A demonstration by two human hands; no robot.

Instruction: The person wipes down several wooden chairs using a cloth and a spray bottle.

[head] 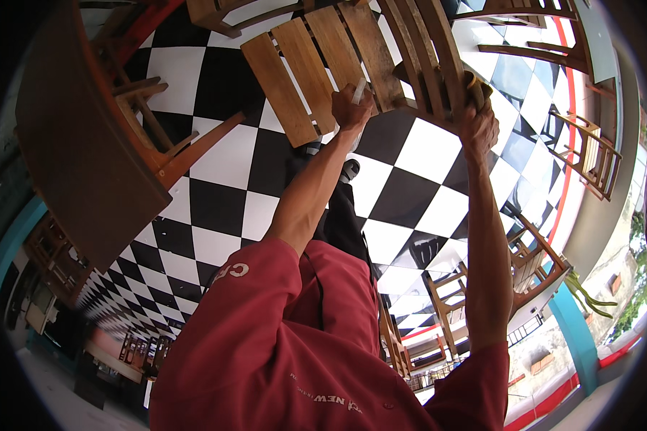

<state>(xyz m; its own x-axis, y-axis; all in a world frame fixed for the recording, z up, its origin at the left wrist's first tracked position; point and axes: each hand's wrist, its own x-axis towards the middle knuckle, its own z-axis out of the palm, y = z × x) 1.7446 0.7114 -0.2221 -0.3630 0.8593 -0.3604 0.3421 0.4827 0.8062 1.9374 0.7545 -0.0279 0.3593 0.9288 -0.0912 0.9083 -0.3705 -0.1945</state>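
In front of me stands a slatted wooden chair, its seat (323, 64) at the top middle and its backrest (428, 59) to the right of the seat. My left hand (352, 108), above the near edge of the seat, is closed around the neck of a spray bottle (357, 137); its whitish nozzle shows over the fist and the clear body is mostly hidden below. At the backrest's outer slat is my right hand (479, 121), with a dark, yellow-edged cloth (477, 86) bunched in its fingers against the wood.
A brown table (91, 161) fills the left side, with a wooden chair (145, 124) beside it. More wooden chairs (590, 153) stand along the right. Another chair (447, 301) is at the lower right. The floor (224, 145) has black and white checks.
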